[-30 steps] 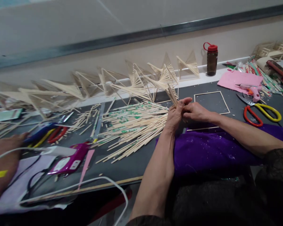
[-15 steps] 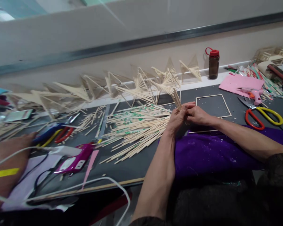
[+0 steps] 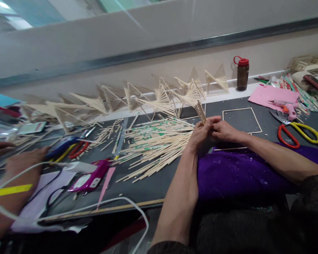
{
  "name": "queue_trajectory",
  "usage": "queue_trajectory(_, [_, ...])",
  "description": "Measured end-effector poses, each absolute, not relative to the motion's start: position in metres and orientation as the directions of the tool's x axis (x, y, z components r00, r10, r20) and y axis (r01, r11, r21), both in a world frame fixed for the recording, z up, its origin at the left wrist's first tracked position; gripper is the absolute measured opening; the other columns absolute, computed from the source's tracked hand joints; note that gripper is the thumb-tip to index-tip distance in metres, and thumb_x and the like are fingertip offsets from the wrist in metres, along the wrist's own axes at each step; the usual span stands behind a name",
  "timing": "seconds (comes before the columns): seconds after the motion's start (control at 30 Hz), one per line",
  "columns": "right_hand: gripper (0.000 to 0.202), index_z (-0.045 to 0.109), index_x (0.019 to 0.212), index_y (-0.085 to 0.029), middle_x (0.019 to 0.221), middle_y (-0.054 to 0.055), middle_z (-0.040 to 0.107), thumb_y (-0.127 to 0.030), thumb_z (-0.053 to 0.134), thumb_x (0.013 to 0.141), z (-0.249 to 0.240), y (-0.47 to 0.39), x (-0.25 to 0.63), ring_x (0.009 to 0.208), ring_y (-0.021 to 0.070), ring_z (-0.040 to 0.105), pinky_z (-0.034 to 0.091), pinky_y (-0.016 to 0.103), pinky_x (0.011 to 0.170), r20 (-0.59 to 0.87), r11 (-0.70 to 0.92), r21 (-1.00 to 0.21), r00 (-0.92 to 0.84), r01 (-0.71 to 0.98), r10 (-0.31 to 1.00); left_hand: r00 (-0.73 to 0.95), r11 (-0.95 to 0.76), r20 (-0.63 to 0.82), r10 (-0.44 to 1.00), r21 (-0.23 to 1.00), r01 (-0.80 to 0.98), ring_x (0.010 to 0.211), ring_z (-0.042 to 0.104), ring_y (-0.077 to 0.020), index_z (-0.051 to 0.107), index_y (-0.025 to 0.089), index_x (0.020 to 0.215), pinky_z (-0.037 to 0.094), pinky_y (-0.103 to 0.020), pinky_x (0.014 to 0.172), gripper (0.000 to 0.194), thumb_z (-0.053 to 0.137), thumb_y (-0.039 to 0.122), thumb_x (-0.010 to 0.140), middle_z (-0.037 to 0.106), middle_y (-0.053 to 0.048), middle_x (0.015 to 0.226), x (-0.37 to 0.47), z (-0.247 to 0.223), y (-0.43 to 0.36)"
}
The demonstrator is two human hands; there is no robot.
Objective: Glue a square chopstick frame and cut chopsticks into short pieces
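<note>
My left hand (image 3: 198, 134) is closed around a bundle of thin wooden sticks (image 3: 200, 112), whose upper ends stick out above the fingers. Pressed against it, my right hand (image 3: 224, 131) has its fingers closed at the bundle too; its fingertips and the lower ends of the sticks are hidden. Left of my hands a large heap of loose sticks (image 3: 159, 155) fans across the dark table, with green-printed wrappers (image 3: 153, 129) among it. Just beyond my right hand lies a square stick frame (image 3: 242, 108). Purple cloth (image 3: 228, 176) spreads beneath my forearms.
Twisted stick models (image 3: 161, 98) line the wall, beside a red-capped bottle (image 3: 242, 76). At right are a pink glue gun (image 3: 288, 107) and red-and-yellow scissors (image 3: 298, 132). A co-worker's arm (image 3: 18, 180), a magenta device (image 3: 91, 176) and a white cable (image 3: 116, 200) occupy the left.
The view has shifted slightly, so things sit a little further right. A co-worker's other hand now shows at the far left. My hands keep hold of the bundle in nearly the same pose.
</note>
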State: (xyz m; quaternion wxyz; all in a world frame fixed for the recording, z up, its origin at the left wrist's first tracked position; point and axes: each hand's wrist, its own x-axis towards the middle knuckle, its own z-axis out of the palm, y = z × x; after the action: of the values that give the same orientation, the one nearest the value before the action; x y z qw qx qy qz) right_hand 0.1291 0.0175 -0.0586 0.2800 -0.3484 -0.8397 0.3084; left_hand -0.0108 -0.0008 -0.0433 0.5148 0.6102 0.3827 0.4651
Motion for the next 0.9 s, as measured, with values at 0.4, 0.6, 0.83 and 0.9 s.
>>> queue_trajectory(0.4, [0.015, 0.063, 0.079, -0.014, 0.076, 0.002, 0.062, -0.019, 0.051, 0.086, -0.053, 0.014, 0.130, 0.070, 0.0125, 0.054, 0.037, 0.026, 0.066, 0.245, 0.591, -0.671, -0.618, 0.448, 0.747, 0.013, -0.288, 0.300, 0.954, 0.925, -0.248, 0.092, 0.069, -0.0184, 0.070, 0.020, 0.102, 0.052, -0.032, 0.085, 0.041, 0.074, 0.046, 0.071, 0.074, -0.008, 0.096, -0.010, -0.039, 0.003])
queue_trajectory(0.6, [0.011, 0.064, 0.081, -0.014, 0.079, 0.003, 0.063, -0.018, 0.055, 0.085, -0.052, 0.012, 0.129, 0.071, 0.0123, 0.056, 0.040, 0.025, 0.069, 0.252, 0.594, -0.694, -0.636, 0.406, 0.729, 0.024, -0.295, 0.334, 0.942, 0.862, -0.413, 0.082, 0.070, -0.0156, 0.070, 0.024, 0.103, 0.055, -0.030, 0.080, 0.037, 0.072, 0.046, 0.074, 0.075, -0.003, 0.088, -0.009, -0.027, -0.005])
queue_trajectory(0.83, [0.016, 0.057, 0.072, -0.016, 0.068, 0.000, 0.059, -0.021, 0.053, 0.086, -0.053, 0.012, 0.127, 0.064, 0.0112, 0.053, 0.037, 0.024, 0.063, 0.220, 0.559, -0.699, -0.609, 0.446, 0.762, 0.014, -0.284, 0.317, 0.948, 0.868, -0.408, 0.068, 0.067, -0.0121, 0.068, 0.026, 0.106, 0.056, -0.026, 0.066, 0.040, 0.070, 0.050, 0.074, 0.072, 0.000, 0.083, -0.008, -0.024, -0.004])
queue_trajectory(0.9, [0.017, 0.056, 0.072, -0.016, 0.070, 0.001, 0.059, -0.021, 0.052, 0.087, -0.053, 0.012, 0.128, 0.066, 0.0116, 0.052, 0.037, 0.025, 0.063, 0.224, 0.568, -0.686, -0.611, 0.455, 0.760, 0.016, -0.291, 0.324, 0.946, 0.870, -0.399, 0.061, 0.064, -0.0100, 0.069, 0.025, 0.103, 0.053, -0.023, 0.058, 0.038, 0.071, 0.050, 0.074, 0.070, 0.000, 0.076, -0.007, -0.024, -0.003])
